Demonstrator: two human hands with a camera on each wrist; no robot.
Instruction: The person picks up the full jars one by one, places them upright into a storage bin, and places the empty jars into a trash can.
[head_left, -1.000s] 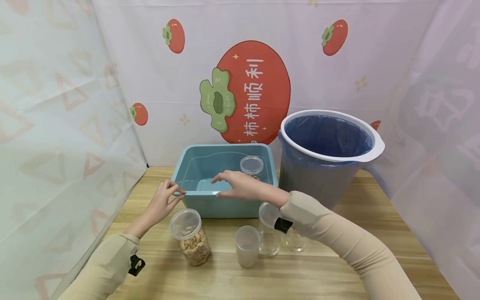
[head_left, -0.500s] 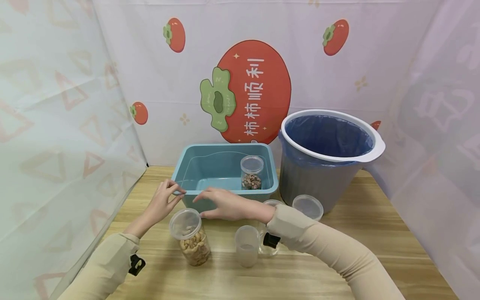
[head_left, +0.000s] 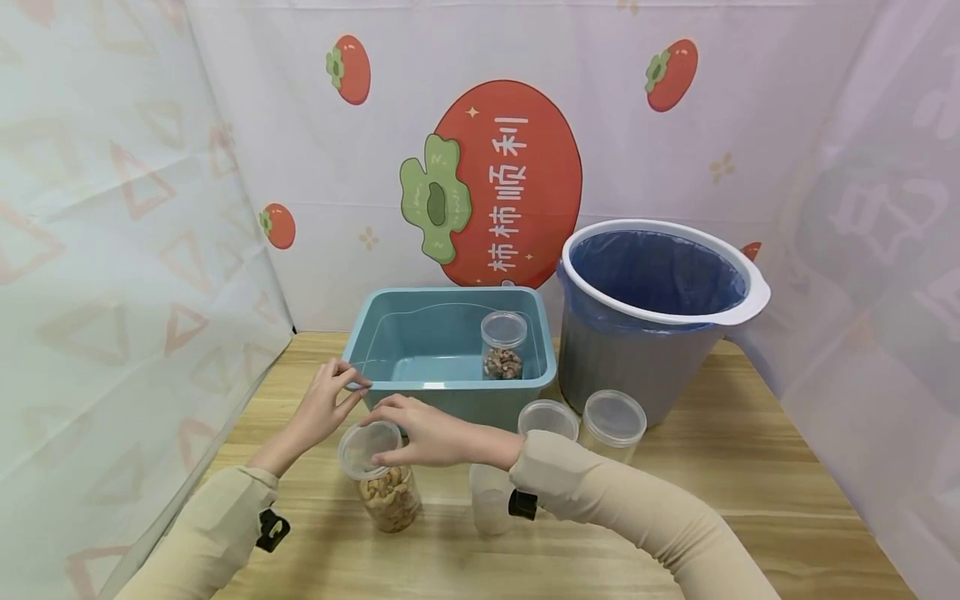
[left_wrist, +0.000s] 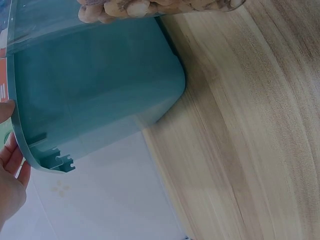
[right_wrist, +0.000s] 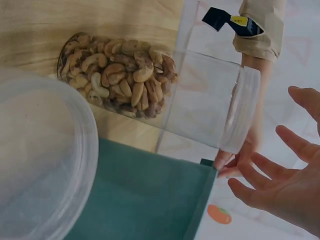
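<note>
My left hand (head_left: 321, 407) pinches the rim of the teal plastic bin (head_left: 450, 407) at its front left corner; the left wrist view shows thumb and fingers on either side of that rim (left_wrist: 15, 120). Just over the lidded clear jar of cashews (head_left: 390, 498) is my right hand (head_left: 426, 433), its fingers spread around the lid. The right wrist view shows these fingers (right_wrist: 280, 185) still apart from the cashew jar (right_wrist: 120, 75). Upright inside the bin, at its right, stands a lidded jar of dark brown nut pieces (head_left: 503, 348).
A grey waste bin (head_left: 622, 367) with a blue liner stands at the right. Two lidded clear jars (head_left: 549, 419) (head_left: 615, 421) stand before it, partly behind my right sleeve. A frosted cup-like container (head_left: 487, 500) is right of the cashews. Patterned cloth (head_left: 480, 50) hangs behind.
My right hand has moved from above the teal bin, toward me and to the left, to the cashew jar's lid. My left hand has stayed on the rim.
</note>
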